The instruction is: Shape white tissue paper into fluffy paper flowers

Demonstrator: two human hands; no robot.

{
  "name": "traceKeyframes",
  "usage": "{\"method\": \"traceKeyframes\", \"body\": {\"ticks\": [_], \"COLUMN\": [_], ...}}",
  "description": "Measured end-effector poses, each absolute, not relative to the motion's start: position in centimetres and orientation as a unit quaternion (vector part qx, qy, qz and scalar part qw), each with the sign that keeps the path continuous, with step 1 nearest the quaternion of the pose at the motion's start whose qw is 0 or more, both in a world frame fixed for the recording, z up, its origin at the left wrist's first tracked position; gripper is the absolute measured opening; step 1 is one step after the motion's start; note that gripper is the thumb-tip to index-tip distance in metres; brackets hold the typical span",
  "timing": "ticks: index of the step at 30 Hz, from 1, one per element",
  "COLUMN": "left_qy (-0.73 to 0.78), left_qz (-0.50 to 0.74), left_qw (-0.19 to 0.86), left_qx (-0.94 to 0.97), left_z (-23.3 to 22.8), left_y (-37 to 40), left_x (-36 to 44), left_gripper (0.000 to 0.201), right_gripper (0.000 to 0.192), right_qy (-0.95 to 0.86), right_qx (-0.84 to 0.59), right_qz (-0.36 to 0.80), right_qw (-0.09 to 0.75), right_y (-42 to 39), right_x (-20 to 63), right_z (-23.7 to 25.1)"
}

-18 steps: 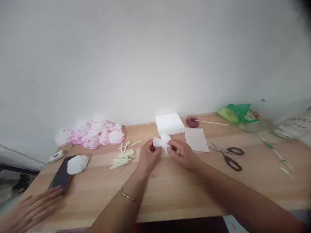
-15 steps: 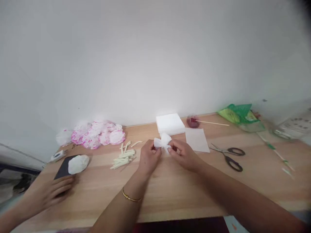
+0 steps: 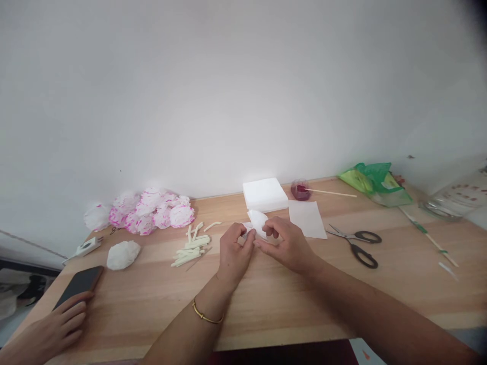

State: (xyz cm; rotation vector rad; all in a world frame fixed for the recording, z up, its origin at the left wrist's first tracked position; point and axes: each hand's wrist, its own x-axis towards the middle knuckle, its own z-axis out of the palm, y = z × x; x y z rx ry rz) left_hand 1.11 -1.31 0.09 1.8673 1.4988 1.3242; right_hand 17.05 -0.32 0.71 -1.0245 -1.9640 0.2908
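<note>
A small piece of white tissue paper [image 3: 257,221], bunched and folded, stands up between my two hands at the middle of the table. My left hand [image 3: 235,248] pinches its lower left part between thumb and curled fingers. From the other side my right hand [image 3: 287,243] has its fingers bent against the paper, and its thumb tip meets the left thumb. The fingers hide the paper's lower end. Just behind lies a stack of white tissue sheets [image 3: 265,194], with a single flat sheet [image 3: 307,219] to its right.
Pink-edged white paper flowers [image 3: 152,210], a white paper ball [image 3: 123,254] and pale strips [image 3: 191,248] lie left. Another person's hand [image 3: 63,324] touches a phone [image 3: 79,285]. Scissors [image 3: 357,243], a red-filled cup [image 3: 300,190] with a stick, and a green bag [image 3: 375,182] lie right.
The other person's hand has drawn the phone from beside the white paper ball toward the front left. The bow-like tissue between my hands now rises to a point, and my right fingers have shifted on it.
</note>
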Motion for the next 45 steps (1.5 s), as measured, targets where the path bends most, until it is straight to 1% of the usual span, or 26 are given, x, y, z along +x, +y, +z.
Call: {"method": "traceKeyframes", "body": {"ticks": [3, 7, 10, 12, 15, 17, 19, 20, 22, 24, 27, 30, 34, 39, 42, 45], "left_qy": [0.521, 0.51, 0.495, 0.482, 0.457, 0.448, 0.455, 0.466, 0.494, 0.506, 0.456, 0.393, 0.375, 0.383, 0.377, 0.389], "left_qz": [0.462, 0.453, 0.457, 0.457, 0.441, 0.431, 0.434, 0.443, 0.467, 0.5, 0.556, 0.585, 0.591, 0.583, 0.576, 0.581], "left_qw": [0.13, 0.079, 0.053, 0.036, 0.012, 0.014, 0.045, 0.076, 0.181, 0.319, 0.501, 0.598, 0.624, 0.619, 0.621, 0.595], "left_qx": [0.706, 0.727, 0.737, 0.746, 0.772, 0.783, 0.776, 0.762, 0.711, 0.627, 0.482, 0.382, 0.347, 0.361, 0.375, 0.396], "left_z": [0.1, -0.1, -0.3, -0.4, -0.4, -0.4, -0.3, -0.3, -0.2, -0.2, -0.5, -0.5, -0.2, 0.0, -0.1, -0.1], "left_y": [-1.5, -1.4, -1.3, -1.3, -1.4, -1.5, -1.5, -1.5, -1.3, -0.9, -0.3, -0.1, -0.2, -0.3, -0.3, -0.4], "left_x": [1.3, 1.2, 1.0, 1.0, 1.0, 1.0, 1.1, 1.1, 1.0, 0.9, 1.0, 1.3, 1.5, 1.5, 1.5, 1.4], "left_gripper": [0.02, 0.018, 0.017, 0.015, 0.011, 0.009, 0.009, 0.009, 0.01, 0.011, 0.017, 0.023, 0.026, 0.028, 0.028, 0.025], "right_gripper": [0.012, 0.017, 0.016, 0.013, 0.014, 0.013, 0.012, 0.011, 0.009, 0.007, 0.008, 0.006, 0.003, 0.012, 0.006, 0.006], "right_qy": [-0.775, -0.749, -0.74, -0.744, -0.761, -0.764, -0.757, -0.754, -0.745, -0.728, -0.7, -0.707, -0.734, -0.753, -0.761, -0.753], "right_qx": [-0.428, -0.441, -0.439, -0.435, -0.427, -0.423, -0.418, -0.412, -0.399, -0.397, -0.415, -0.407, -0.375, -0.362, -0.355, -0.36], "right_qz": [0.114, 0.183, 0.209, 0.2, 0.152, 0.137, 0.15, 0.162, 0.185, 0.203, 0.213, 0.21, 0.189, 0.174, 0.188, 0.205], "right_qw": [0.451, 0.46, 0.465, 0.467, 0.464, 0.467, 0.479, 0.485, 0.501, 0.52, 0.541, 0.538, 0.534, 0.522, 0.51, 0.511], "right_y": [-0.2, 0.1, 0.1, 0.0, -0.1, -0.2, -0.2, -0.2, -0.2, -0.2, -0.1, -0.1, -0.3, -0.2, 0.0, 0.0], "right_x": [17.0, 17.2, 17.4, 17.4, 17.2, 17.1, 17.1, 17.2, 17.4, 17.7, 18.0, 18.1, 17.8, 17.6, 17.6, 17.5], "right_z": [0.4, 0.4, 0.5, 0.5, 0.4, 0.4, 0.5, 0.6, 1.0, 1.3, 1.7, 1.9, 1.9, 1.5, 1.3, 1.3]}}
